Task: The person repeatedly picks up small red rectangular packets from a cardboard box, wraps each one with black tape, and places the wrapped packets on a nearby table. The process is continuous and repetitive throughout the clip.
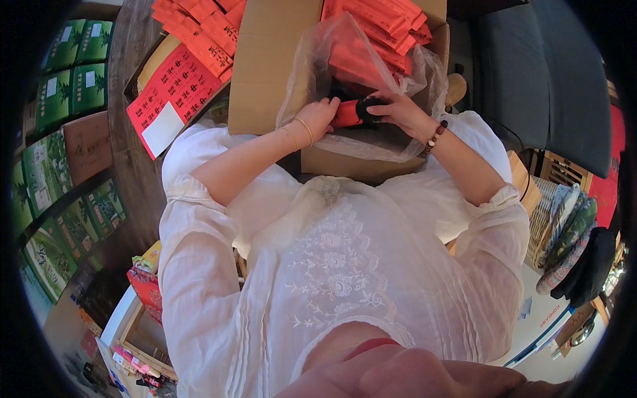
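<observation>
An open cardboard box (pixel 261 64), lined with a clear plastic bag (pixel 308 64), stands between the knees. Many red packets (pixel 371 25) are stacked inside, at its far side. Over the box opening, my left hand (pixel 318 118) grips the left end of a small red packet (pixel 347 113). My right hand (pixel 395 113) holds its right end, where dark material (pixel 369 109) shows between the fingers; whether this is loose or part of the packet cannot be told. The bag's folds lie around both wrists.
Left of the box, more red packets (pixel 204 30) and a printed red sheet (pixel 174 89) with a white patch lie in a carton. Green boxes (pixel 54 99) line the far left. A dark grey seat (pixel 542 74) and a woven basket (pixel 540 219) with rolled cloths (pixel 572 239) are at the right.
</observation>
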Tool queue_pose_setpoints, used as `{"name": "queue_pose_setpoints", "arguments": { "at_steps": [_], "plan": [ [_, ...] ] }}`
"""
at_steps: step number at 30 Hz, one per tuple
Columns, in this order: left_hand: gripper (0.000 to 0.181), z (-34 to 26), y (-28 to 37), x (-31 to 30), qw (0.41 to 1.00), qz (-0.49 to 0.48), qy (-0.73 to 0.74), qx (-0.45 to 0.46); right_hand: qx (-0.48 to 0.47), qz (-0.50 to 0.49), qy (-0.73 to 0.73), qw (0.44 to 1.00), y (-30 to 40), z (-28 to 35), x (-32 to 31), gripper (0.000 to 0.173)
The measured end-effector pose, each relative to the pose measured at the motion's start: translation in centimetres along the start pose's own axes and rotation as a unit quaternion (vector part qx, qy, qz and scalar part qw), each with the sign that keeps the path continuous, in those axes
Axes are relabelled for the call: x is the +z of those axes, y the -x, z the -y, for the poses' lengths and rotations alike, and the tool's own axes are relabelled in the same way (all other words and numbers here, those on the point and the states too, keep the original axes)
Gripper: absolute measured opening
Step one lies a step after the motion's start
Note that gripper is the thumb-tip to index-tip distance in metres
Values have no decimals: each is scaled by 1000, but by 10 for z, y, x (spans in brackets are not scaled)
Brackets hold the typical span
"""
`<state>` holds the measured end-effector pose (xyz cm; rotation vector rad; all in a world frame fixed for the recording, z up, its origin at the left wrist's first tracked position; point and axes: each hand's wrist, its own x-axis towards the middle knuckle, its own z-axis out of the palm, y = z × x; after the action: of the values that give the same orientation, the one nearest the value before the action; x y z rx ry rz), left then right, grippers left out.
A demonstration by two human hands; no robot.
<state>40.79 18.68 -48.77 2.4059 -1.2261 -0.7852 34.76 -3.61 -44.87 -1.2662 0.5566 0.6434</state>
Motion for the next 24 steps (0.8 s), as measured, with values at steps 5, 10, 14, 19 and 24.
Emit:
{"name": "queue_pose_setpoints", "arguments": {
  "at_steps": [5, 10, 14, 19, 24],
  "plan": [
    [54, 0, -2, -1, 1000, 1, 9, -9, 6, 17, -13, 1000, 0, 3, 4, 29],
    [53, 1, -1, -1, 1000, -7, 13, -8, -11, 10, -10, 1000, 7, 8, 12, 41],
    [53, -1, 0, -4, 1000, -7, 16, -7, -26, 1, 29, 999, 15, 16, 17, 45],
    [53, -2, 0, -7, 1000, -11, 10, -6, -46, 1, 68, 997, 11, 10, 13, 48],
    [53, 2, -1, -4, 999, -8, 49, -13, -66, 0, 58, 996, 15, 13, 17, 49]
  ]
}}
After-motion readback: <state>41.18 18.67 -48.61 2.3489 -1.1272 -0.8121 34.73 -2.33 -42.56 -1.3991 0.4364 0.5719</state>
